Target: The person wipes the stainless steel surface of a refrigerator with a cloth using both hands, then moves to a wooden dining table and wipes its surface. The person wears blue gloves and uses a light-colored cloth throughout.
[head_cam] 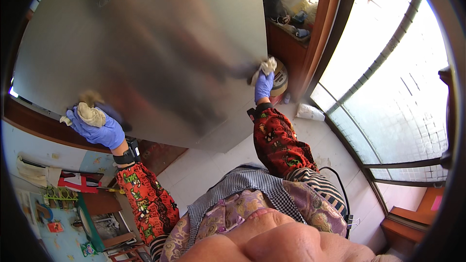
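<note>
A large grey, reflective refrigerator front (pixel 174 43) fills the view before me, with blurred reflections across it. My left hand (pixel 103 129), in a blue-violet disposable glove, holds a bunched cream cloth (pixel 91 115) near the lower left edge of this front. The cloth's reflection shows just beyond it; whether it touches the surface I cannot tell. At the right edge, my right hand (pixel 264 86), gloved alike, grips another crumpled pale cloth (pixel 268 66). Both forearms wear red patterned sleeve covers (pixel 280 134).
A wooden cabinet (pixel 287 45) bearing bags and small items stands right of the refrigerator, with a round container (pixel 280 80) below. A white packet (pixel 310 112) lies on the tiled floor (pixel 204 165) near the glazed door (pixel 393 116). Household items line the left wall (pixel 54 222).
</note>
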